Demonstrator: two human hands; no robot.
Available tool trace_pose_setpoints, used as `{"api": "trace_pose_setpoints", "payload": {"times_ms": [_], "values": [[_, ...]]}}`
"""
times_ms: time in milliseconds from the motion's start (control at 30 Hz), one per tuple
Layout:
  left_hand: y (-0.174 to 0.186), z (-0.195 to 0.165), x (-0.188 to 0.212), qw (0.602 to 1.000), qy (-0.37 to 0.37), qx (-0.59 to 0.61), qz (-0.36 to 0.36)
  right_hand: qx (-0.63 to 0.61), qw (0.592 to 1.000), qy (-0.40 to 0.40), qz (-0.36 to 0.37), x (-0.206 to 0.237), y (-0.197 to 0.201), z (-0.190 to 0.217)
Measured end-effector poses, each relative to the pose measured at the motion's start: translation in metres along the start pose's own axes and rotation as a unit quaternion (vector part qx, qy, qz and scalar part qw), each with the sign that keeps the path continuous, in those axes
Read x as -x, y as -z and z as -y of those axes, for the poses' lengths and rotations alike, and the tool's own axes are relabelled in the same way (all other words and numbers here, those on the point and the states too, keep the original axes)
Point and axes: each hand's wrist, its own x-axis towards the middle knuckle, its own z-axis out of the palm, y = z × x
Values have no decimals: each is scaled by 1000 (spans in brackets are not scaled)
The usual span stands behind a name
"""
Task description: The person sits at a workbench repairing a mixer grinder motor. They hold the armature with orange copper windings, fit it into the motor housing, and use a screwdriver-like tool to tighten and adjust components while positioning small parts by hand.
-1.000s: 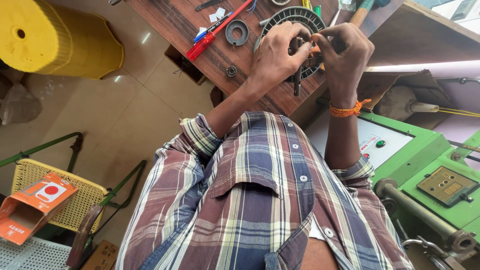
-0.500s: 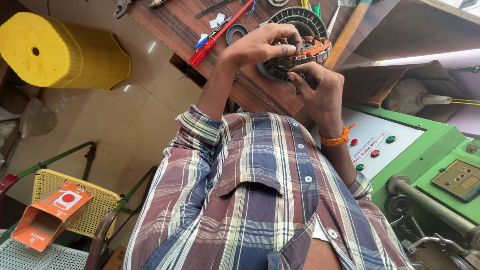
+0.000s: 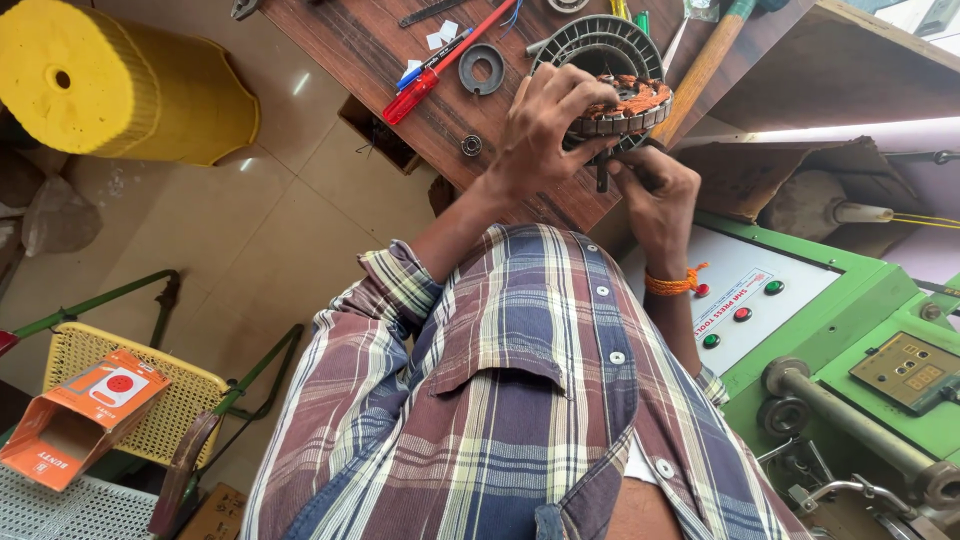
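My left hand (image 3: 545,130) grips the near rim of a round motor stator (image 3: 630,100) with copper windings, held tilted over the wooden bench (image 3: 360,50). My right hand (image 3: 655,195), with an orange thread on its wrist, is closed on a short dark shaft (image 3: 601,180) that sticks out from the stator's near side. Behind the stator lies a round grey ribbed cover (image 3: 590,40). My fingers hide part of the windings.
On the bench lie a red-handled screwdriver (image 3: 430,75), a grey ring (image 3: 482,68), a small bearing (image 3: 470,145) and a wooden handle (image 3: 705,70). A green machine with button panel (image 3: 800,330) stands at right. A yellow stool (image 3: 130,85), yellow basket (image 3: 130,400) and orange carton (image 3: 70,420) are left.
The stator has come up off the grey cover and towards me. My right hand slid from its top to the shaft on its near side. The left hand kept its grip.
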Motion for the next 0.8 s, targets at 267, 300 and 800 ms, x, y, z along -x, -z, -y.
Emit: {"api": "trace_pose_setpoints", "payload": {"times_ms": [267, 300, 800], "values": [[-21, 18, 16, 994, -48, -61, -72, 104, 986, 126, 16, -21, 45, 28], [-22, 20, 17, 994, -53, -63, -76, 114, 986, 118, 17, -26, 42, 32], [-2, 3, -1, 999, 24, -6, -25, 128, 973, 191, -10, -85, 18, 32]]}}
